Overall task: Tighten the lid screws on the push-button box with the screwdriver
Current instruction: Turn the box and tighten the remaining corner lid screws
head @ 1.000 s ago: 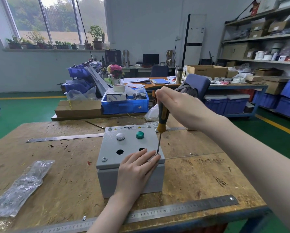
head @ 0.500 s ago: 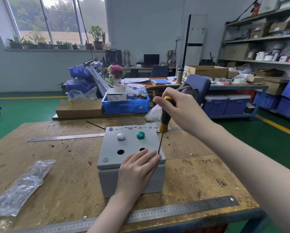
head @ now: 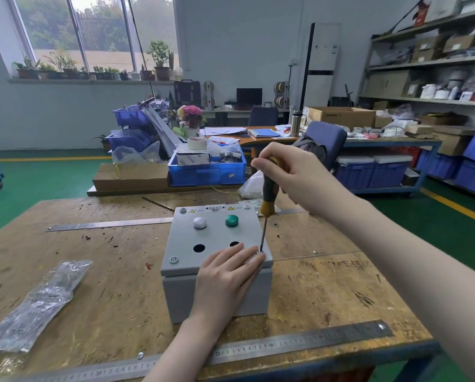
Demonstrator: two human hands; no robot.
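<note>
Grey push-button box (head: pixel 217 260) sits mid-tabletop (head: pixel 327 285), steel ruler (head: pixel 299 341) just nearside of it. Left hand (head: pixel 225 279) lies flat on box lid, fingers straight and together, tips beside near-right corner screw (head: pixel 260 252). Right hand (head: pixel 294 177) above box, fingers curled round screwdriver (head: pixel 268 197) handle; tip seated in that screw. Plastic bag (head: pixel 38 301) well left of box.

Grey push-button box (head: pixel 217 260) upright on bench; screwdriver (head: pixel 266 208) tip seemingly in near-right screw (head: pixel 260 252).
</note>
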